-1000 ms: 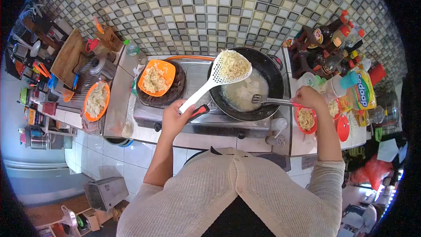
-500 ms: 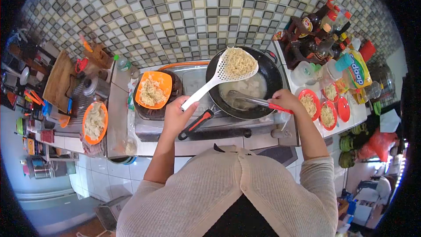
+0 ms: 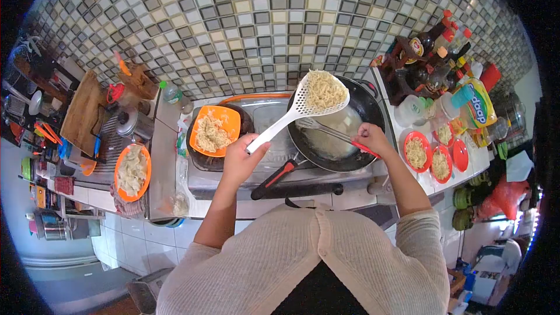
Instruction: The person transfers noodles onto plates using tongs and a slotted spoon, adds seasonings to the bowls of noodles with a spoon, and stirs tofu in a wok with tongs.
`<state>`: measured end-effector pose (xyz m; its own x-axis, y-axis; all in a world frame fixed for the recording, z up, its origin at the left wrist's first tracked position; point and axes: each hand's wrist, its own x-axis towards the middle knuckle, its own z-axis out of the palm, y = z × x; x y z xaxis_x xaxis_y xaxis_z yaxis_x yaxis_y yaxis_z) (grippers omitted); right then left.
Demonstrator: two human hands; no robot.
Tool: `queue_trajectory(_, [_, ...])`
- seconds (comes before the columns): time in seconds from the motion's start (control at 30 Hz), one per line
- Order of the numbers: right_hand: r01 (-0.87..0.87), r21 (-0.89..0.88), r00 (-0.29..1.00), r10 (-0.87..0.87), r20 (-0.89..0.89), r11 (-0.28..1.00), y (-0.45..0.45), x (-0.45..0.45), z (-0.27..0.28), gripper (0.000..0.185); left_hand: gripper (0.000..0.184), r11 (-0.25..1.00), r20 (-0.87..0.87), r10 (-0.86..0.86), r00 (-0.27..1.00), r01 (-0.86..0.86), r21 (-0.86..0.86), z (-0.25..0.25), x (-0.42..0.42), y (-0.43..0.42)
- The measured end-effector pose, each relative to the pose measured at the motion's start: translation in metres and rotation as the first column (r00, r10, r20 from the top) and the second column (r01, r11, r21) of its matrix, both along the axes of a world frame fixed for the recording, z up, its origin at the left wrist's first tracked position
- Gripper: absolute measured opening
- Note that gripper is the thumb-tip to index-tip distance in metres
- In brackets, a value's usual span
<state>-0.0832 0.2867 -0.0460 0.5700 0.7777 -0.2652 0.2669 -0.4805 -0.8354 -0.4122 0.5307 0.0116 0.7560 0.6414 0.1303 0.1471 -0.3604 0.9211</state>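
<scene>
My left hand (image 3: 242, 156) is closed round the handle of a white slotted skimmer (image 3: 280, 123). A heap of noodles (image 3: 325, 90) sits in the skimmer's bowl, above the left side of a black wok (image 3: 368, 112). Cloudy liquid with pale pieces lies in the wok. In my right hand (image 3: 372, 137) are metal tongs (image 3: 333, 132) with a red grip; their tips are near the skimmer's underside, and I cannot tell if they touch it. Left of the wok, an orange square plate (image 3: 233, 118) holds more noodles.
An orange plate (image 3: 146, 182) of whitish dumpling-like food lies at the left. Red plates (image 3: 461, 154), several with noodles, stand at the right beside jars and sauce bottles (image 3: 429, 38). The wok's handle (image 3: 274, 179) juts toward my body. A tiled wall (image 3: 251, 23) closes the back.
The view has shifted, so the counter appears lower and further right. The tongs' tips have moved up from the liquid toward the skimmer. Both hands keep their holds.
</scene>
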Motion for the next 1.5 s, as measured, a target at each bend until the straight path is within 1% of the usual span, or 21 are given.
queue_trajectory(0.23, [0.090,0.142,0.994,-0.097,0.043,0.986,-0.026,0.004,0.016,0.028,0.018,0.998,0.047,0.070,0.996,-0.070,0.001,-0.008,-0.004,0.006])
queue_trajectory(0.3, [0.168,0.159,0.986,-0.169,-0.012,0.973,-0.042,0.008,0.023,0.031,0.018,0.997,0.052,0.079,0.995,-0.079,0.002,-0.009,-0.005,0.006])
queue_trajectory(0.37, [0.146,0.181,0.922,-0.200,0.332,0.973,-0.066,0.029,0.016,0.033,0.019,0.995,0.050,0.098,0.994,-0.099,0.005,-0.010,-0.005,0.005])
queue_trajectory(0.5, [0.300,0.220,0.892,-0.355,0.281,0.928,-0.080,0.007,0.069,0.035,0.020,0.993,-0.013,0.096,0.995,-0.097,-0.064,-0.016,-0.002,0.000])
queue_trajectory(0.57, [0.287,0.174,0.706,-0.331,0.626,0.942,-0.081,-0.005,0.090,0.036,0.020,0.997,-0.043,0.081,0.996,-0.081,-0.002,-0.017,0.001,-0.005])
queue_trajectory(0.63, [0.303,0.222,0.725,-0.375,0.578,0.927,-0.078,-0.015,0.095,0.037,0.021,0.998,-0.053,0.064,0.997,-0.063,0.025,-0.023,0.004,-0.010])
queue_trajectory(0.73, [0.200,0.174,0.658,-0.264,0.705,0.964,-0.070,-0.033,0.114,0.034,0.023,0.998,-0.071,0.039,0.997,-0.036,0.044,-0.022,0.006,-0.017])
queue_trajectory(0.87, [0.146,0.171,0.710,-0.224,0.668,0.974,-0.075,-0.029,0.110,0.027,0.024,0.999,-0.086,0.004,0.996,0.000,0.052,-0.013,0.006,-0.024])
queue_trajectory(0.93, [0.194,0.248,0.924,-0.262,0.280,0.949,-0.081,-0.020,0.101,0.019,0.022,0.998,-0.068,0.012,0.998,-0.008,0.062,-0.016,0.006,-0.025])
queue_trajectory(0.97, [0.189,0.245,0.926,-0.256,0.279,0.951,-0.086,-0.016,0.098,0.019,0.020,0.997,-0.048,0.015,0.999,-0.012,0.074,-0.017,0.005,-0.026])
queue_trajectory(1.03, [0.374,0.190,0.918,-0.335,-0.210,0.908,-0.093,-0.020,0.106,0.018,0.020,0.998,-0.052,0.023,0.998,-0.020,0.053,-0.016,0.002,-0.026])
queue_trajectory(1.07, [0.403,0.166,0.904,-0.363,-0.226,0.900,-0.098,-0.016,0.099,0.029,0.020,0.999,-0.053,0.026,0.998,-0.024,0.034,-0.015,0.002,-0.026])
queue_trajectory(1.1, [0.400,0.167,0.906,-0.361,-0.223,0.901,-0.104,-0.012,0.099,0.029,0.020,0.999,-0.049,0.028,0.998,-0.026,0.034,-0.014,0.001,-0.025])
queue_trajectory(1.17, [0.299,-0.042,0.951,-0.301,-0.073,0.953,-0.113,-0.004,0.099,0.037,0.020,0.999,-0.043,0.036,0.998,-0.035,0.033,-0.012,-0.001,-0.023])
queue_trajectory(1.2, [0.228,-0.110,0.959,-0.203,0.199,0.968,-0.118,-0.001,0.094,0.043,0.020,0.999,-0.042,0.039,0.998,-0.038,0.033,-0.014,-0.002,-0.023])
queue_trajectory(1.23, [0.225,-0.109,0.959,-0.200,0.200,0.968,-0.121,0.002,0.089,0.043,0.021,0.998,-0.030,0.048,0.998,-0.047,0.049,-0.015,-0.002,-0.021])
queue_trajectory(1.3, [0.145,-0.317,0.958,-0.053,0.283,0.937,-0.122,0.004,0.083,0.044,0.022,0.996,-0.018,0.058,0.998,-0.057,0.066,-0.016,-0.003,-0.018])
queue_trajectory(1.33, [0.054,-0.305,0.952,0.043,0.304,0.951,-0.122,0.002,0.082,0.045,0.022,0.996,-0.016,0.061,0.998,-0.060,0.070,-0.015,-0.003,-0.017])
queue_trajectory(1.37, [0.053,-0.304,0.952,0.045,0.304,0.951,-0.119,0.002,0.082,0.045,0.021,0.995,-0.016,0.064,0.998,-0.062,0.074,-0.015,-0.003,-0.016])
queue_trajectory(1.43, [-0.157,-0.506,0.968,0.233,0.090,0.848,-0.104,-0.004,0.088,0.045,0.021,0.996,-0.008,0.075,0.997,-0.075,0.054,-0.014,-0.002,-0.015])
queue_trajectory(1.5, [-0.109,-0.598,0.985,0.166,0.040,0.794,-0.084,-0.019,0.095,0.046,0.021,0.996,0.000,0.087,0.996,-0.087,0.035,-0.013,-0.002,-0.014])
